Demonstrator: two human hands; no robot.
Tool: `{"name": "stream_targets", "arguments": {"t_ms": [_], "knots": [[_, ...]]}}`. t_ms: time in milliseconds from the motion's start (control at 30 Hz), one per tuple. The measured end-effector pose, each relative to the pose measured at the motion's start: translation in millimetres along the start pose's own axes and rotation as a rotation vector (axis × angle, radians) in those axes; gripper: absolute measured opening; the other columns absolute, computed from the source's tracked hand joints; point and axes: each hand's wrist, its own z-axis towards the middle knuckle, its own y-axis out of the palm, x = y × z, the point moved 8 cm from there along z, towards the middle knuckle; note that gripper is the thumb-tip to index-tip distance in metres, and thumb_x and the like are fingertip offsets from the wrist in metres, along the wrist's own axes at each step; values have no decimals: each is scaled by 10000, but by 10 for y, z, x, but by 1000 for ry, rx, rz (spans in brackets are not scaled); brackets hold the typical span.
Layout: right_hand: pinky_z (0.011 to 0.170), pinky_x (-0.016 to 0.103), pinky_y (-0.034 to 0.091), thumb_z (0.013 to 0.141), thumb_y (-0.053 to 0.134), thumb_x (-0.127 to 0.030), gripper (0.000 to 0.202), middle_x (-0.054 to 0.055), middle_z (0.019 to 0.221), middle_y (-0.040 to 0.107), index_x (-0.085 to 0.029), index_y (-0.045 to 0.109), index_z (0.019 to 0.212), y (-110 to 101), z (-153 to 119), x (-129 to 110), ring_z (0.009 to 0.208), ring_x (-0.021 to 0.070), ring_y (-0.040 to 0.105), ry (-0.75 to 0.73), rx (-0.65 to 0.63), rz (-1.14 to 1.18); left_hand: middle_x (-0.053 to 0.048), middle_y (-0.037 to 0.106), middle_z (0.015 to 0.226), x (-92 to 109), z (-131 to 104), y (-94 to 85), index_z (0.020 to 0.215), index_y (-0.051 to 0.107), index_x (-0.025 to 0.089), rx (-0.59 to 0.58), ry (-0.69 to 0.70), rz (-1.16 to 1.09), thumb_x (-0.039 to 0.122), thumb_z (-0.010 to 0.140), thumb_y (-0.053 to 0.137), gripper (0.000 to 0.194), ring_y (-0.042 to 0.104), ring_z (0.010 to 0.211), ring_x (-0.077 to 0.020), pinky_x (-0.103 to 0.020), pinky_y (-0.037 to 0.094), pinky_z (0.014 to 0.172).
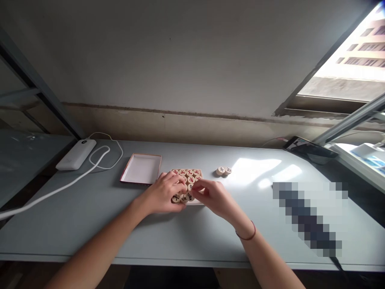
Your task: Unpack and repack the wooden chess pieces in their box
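Observation:
A shallow box (197, 203) filled with round wooden xiangqi pieces (189, 173) sits at the middle of the desk. Red characters mark the far rows, black ones the near rows. My left hand (164, 192) is bent round the box's left side, thumb along the near edge and fingers curled over the pieces. From the right, my right hand (215, 196) reaches over the box with thumb and forefinger pinched at a piece by the right side; the fingers partly hide it. Two loose black-marked pieces (221, 171) lie beyond the box to the right.
An upturned box lid (141, 168) lies left of the box. Further left are a white power bank (76, 154) and a white cable (72, 182). A phone (309, 149) leans at the back right. A pixelated dark object (306, 218) lies on the right of the desk (192, 241).

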Motion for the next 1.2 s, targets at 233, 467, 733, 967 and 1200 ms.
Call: {"name": "stream_targets", "arguments": {"t_ms": [233,467,733,967,1200], "knots": [[552,223,383,867,551,-295,149,15,802,727,-224,621,756,180,-26,-51,628,153,632,11,33,-176,-53,617,1125,2,7,-20,1003,599,222,19,-1,1,295,742,672,281,510,1087,-241,-377,398,928],[553,240,391,894,487,-308,182,30,817,727,-225,622,804,213,-45,-86,640,162,636,-12,5,-229,-50,623,1118,9,7,-29,991,607,224,25,3,-10,282,734,680,273,508,1100,-242,-378,406,942],[580,289,443,856,487,-335,319,104,1110,658,-207,605,1123,-594,111,420,582,141,579,53,386,-359,-48,606,1118,35,32,26,1064,601,245,17,10,-2,325,736,701,352,520,1049,-233,-380,392,932],[660,269,450,849,430,-132,388,103,1136,640,-182,596,1196,-540,257,841,819,194,644,190,210,-588,-59,594,1162,87,44,99,1133,591,252,15,36,23,349,763,698,397,499,1074,-245,-391,374,923],[695,299,473,878,466,-198,275,95,987,686,-178,643,1088,-566,197,650,779,192,645,133,300,-431,-62,623,1118,19,46,-11,1125,612,233,118,-65,22,357,828,627,323,531,1058,-243,-395,422,911]]}}
